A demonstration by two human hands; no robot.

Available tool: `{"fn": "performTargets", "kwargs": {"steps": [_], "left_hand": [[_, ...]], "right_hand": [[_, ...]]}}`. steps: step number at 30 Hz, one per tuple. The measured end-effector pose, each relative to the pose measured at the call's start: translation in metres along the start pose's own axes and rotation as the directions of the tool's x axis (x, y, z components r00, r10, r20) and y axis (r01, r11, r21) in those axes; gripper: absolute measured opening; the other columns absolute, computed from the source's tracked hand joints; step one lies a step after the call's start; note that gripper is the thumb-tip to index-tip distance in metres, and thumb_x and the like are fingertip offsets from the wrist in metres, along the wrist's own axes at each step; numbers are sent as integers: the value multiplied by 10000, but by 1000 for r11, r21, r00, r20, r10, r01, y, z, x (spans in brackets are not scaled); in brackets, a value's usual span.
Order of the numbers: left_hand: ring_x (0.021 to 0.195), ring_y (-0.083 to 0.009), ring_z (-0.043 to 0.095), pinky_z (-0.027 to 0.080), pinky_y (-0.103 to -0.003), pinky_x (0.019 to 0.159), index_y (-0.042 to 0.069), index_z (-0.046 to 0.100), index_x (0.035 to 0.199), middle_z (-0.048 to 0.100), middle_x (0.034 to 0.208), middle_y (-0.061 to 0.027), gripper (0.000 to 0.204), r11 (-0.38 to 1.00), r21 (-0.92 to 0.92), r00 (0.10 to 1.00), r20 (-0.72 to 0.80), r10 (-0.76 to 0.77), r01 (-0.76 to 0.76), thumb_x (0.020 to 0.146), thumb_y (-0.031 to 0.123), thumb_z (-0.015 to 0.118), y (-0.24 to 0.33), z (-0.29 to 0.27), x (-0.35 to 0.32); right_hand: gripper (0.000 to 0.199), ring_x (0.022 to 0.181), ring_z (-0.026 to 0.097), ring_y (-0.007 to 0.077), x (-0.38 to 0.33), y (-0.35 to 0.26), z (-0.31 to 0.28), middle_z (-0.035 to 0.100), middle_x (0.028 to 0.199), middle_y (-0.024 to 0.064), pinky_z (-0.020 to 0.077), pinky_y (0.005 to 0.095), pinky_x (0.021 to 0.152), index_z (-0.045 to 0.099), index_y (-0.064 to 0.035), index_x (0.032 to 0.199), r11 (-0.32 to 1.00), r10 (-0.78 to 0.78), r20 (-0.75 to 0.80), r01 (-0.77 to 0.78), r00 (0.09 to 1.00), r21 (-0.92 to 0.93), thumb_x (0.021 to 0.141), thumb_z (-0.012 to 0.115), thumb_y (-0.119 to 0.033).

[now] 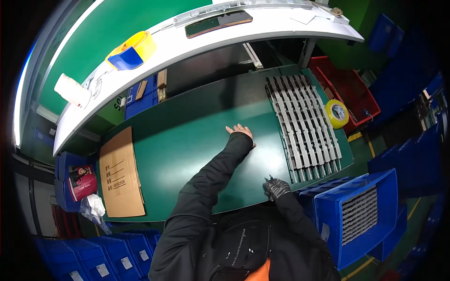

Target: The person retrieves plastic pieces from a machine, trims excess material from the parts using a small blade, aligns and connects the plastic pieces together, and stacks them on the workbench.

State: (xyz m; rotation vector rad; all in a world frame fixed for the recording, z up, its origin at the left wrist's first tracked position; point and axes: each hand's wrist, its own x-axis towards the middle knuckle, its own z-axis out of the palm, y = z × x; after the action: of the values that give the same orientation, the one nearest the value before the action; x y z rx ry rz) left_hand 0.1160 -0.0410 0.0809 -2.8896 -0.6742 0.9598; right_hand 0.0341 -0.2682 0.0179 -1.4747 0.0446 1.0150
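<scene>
— Vantage? Single head-worn fisheye, high above the green worktable (187,140), facing steeply down and forward.

— Coverage? Wide: white shelf (262,28) at top, blue crates (361,220) at lower right, own dark sleeves entering from the lower edge.

— Proximity? Close overhead; left hand (240,130) near centre, gloved right hand (276,188) lower. Straight edges bowed toward the rim, corners black.

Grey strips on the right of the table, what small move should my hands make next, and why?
Probably slide the left hand right, toward the grey strips. It lies flat and bare on the green table, just short of the rows, holding nothing. The gloved right hand sits at the near edge by their ends and seems to pinch something small, so it looks busy.
</scene>
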Motion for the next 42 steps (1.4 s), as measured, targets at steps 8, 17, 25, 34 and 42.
{"fn": "performTargets", "kwargs": {"steps": [8,17,25,34,42], "left_hand": [[1240,-292,187,219,-547,932,97,305,1232,48,1386,-93,911,987,-153,964,-252,-83,45,549,599,639,-40,-7,35],[1168,-259,315,347,-463,850,119,307,1235,155,1374,-46,930,998,-69,961,-274,-30,11,523,619,637,-63,-35,62],[1183,-252,300,198,-559,936,102,302,1241,221,1353,-44,939,996,60,974,-215,72,-60,539,652,595,-65,-17,53],[1226,-261,228,113,-607,921,38,318,1223,327,1286,-107,962,889,83,815,-366,448,-451,535,666,557,-55,86,-77],[1242,-244,197,119,-600,927,50,296,1257,329,1291,-65,882,773,-16,696,-447,562,-635,608,593,543,-12,159,-170]], "right_hand": [[161,368,435,95,7,14,-6,525,568,40,346,216,320,543,-44,814,998,18,38,-16,999,-59,815,528,-204],[168,378,424,83,-10,-10,2,518,570,26,331,210,326,535,-54,810,986,90,-1,-90,996,-137,815,534,-222],[171,387,436,82,-16,-9,7,519,568,20,337,207,330,542,-59,798,990,107,-44,-111,993,-83,808,544,-230],[168,414,501,125,10,-2,-2,530,574,39,341,226,281,541,-22,842,997,76,-104,-73,992,34,774,594,-167],[198,348,427,103,1,5,2,541,588,71,345,227,322,539,-16,847,999,53,-89,-52,995,9,791,563,-205]]}}
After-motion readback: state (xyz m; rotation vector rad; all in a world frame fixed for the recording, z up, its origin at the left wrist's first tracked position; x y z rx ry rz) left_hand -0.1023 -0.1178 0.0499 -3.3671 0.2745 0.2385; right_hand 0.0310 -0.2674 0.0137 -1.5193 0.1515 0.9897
